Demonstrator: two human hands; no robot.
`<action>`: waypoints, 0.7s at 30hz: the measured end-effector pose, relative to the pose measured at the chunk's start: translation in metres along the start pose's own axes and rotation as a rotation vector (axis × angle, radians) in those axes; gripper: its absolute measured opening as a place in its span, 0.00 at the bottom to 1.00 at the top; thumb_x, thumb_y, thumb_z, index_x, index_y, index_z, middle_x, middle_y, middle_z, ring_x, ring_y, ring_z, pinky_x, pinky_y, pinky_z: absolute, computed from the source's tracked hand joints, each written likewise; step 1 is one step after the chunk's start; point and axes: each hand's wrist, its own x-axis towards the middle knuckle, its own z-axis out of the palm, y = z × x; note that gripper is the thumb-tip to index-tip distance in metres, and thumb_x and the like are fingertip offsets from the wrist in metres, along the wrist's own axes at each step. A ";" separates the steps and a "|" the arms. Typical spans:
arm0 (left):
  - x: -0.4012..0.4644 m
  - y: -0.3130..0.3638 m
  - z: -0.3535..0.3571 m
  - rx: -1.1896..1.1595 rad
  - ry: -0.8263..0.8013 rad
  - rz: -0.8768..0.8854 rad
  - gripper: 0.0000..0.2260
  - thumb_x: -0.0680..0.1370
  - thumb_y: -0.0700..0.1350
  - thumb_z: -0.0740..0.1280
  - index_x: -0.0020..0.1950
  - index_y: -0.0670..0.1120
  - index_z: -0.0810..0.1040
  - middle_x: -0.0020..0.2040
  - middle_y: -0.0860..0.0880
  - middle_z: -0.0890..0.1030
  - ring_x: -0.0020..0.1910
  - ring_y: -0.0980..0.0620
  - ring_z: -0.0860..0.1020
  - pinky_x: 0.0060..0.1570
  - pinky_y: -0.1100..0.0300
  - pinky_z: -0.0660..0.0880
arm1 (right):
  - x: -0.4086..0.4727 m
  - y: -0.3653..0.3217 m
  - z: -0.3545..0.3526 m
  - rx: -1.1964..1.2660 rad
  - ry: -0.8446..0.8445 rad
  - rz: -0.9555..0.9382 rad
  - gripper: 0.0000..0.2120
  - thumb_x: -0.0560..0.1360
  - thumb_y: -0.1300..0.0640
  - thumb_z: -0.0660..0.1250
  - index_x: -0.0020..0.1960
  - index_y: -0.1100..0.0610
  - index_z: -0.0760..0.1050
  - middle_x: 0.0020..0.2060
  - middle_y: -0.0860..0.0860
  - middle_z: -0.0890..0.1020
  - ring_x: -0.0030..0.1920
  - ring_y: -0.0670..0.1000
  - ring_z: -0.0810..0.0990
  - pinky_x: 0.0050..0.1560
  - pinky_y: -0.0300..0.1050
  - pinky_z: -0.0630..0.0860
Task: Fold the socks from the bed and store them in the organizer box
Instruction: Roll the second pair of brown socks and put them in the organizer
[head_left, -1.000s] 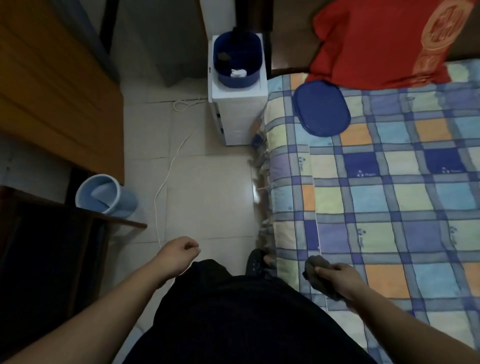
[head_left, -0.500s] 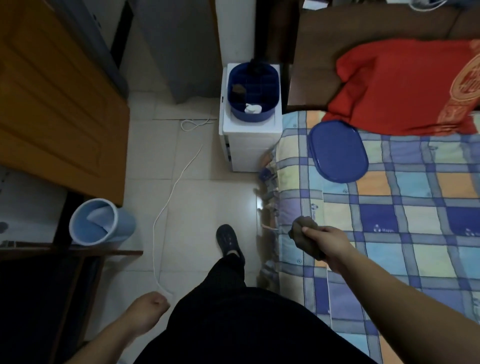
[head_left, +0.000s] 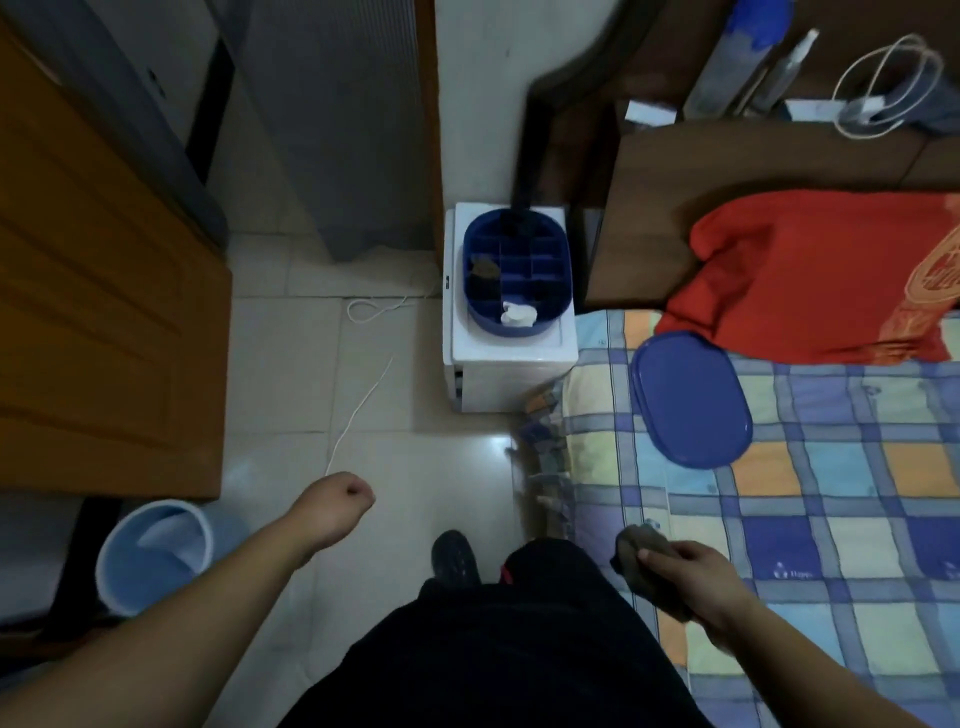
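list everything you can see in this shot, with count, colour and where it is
organizer box: 1, dark blue, on the white cabinet beside the bed, a few compartments filled
white cabinet: 1, white, on the floor at the head of the bed
lid: 1, blue, flat on the bedspread
bedspread: 1, checked blue, yellow and orange, right side
pillow: 1, red, at the head of the bed
folded sock: 1, grey-brown, in the right hand
bin: 1, light blue, on the floor at left
cord: 1, white, along the floor tiles
door: 1, orange-brown wood, left
shoe: 1 visible, dark, on the floor
left hand: fist, empty
right hand: closed on the sock, over the bed's edge
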 end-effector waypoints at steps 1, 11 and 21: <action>0.009 0.011 -0.007 -0.021 0.000 0.001 0.05 0.79 0.46 0.63 0.46 0.50 0.78 0.48 0.50 0.80 0.50 0.48 0.79 0.52 0.55 0.75 | 0.002 -0.008 0.000 -0.013 0.011 0.001 0.14 0.73 0.58 0.74 0.55 0.61 0.77 0.46 0.60 0.84 0.45 0.60 0.84 0.39 0.52 0.81; 0.071 0.053 0.006 0.127 -0.166 -0.023 0.07 0.79 0.47 0.63 0.49 0.46 0.79 0.46 0.50 0.80 0.48 0.51 0.78 0.46 0.61 0.71 | 0.075 -0.100 -0.009 -0.254 0.024 -0.012 0.10 0.71 0.56 0.76 0.49 0.58 0.80 0.41 0.55 0.86 0.41 0.56 0.85 0.34 0.45 0.79; 0.161 0.113 -0.041 0.209 -0.150 -0.209 0.11 0.79 0.47 0.61 0.37 0.52 0.71 0.47 0.50 0.79 0.49 0.54 0.77 0.50 0.63 0.70 | 0.214 -0.264 -0.021 -0.533 -0.021 -0.155 0.09 0.66 0.52 0.74 0.39 0.56 0.78 0.36 0.51 0.85 0.41 0.50 0.83 0.47 0.49 0.80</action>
